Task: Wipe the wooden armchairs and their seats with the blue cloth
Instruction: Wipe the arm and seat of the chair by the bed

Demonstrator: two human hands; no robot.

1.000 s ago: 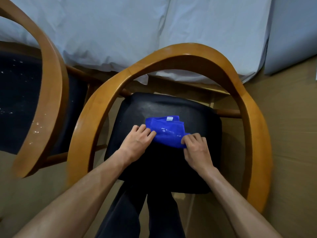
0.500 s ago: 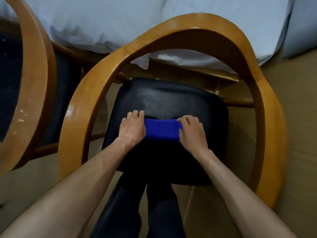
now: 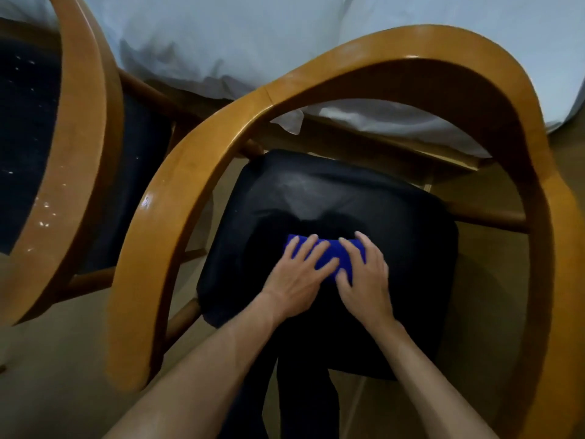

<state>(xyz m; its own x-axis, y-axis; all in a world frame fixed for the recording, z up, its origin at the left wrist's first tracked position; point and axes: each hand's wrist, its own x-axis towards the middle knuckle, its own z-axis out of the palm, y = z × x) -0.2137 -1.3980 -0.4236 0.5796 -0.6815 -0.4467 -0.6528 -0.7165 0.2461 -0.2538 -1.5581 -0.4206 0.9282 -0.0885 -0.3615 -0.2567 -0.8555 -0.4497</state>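
A wooden armchair [image 3: 190, 172] with a curved arm rail stands in front of me, its black seat [image 3: 395, 223] facing up. The blue cloth [image 3: 330, 256] lies folded small on the seat's middle. My left hand [image 3: 300, 274] rests flat on the cloth's left part with fingers spread. My right hand [image 3: 364, 274] presses flat on its right part. Both hands cover most of the cloth. A second wooden armchair [image 3: 79, 128] with a dark seat [image 3: 25, 137] stands at the left.
A bed with a pale sheet [image 3: 285, 42] hanging down runs along the far side, right behind both chairs. Tan floor [image 3: 47, 375] shows at the left and right. My dark-trousered legs [image 3: 300, 391] stand at the seat's front edge.
The cloth has been folded smaller. My hands have moved from its two ends toward each other and now lie side by side on top of it. The view has shifted closer.
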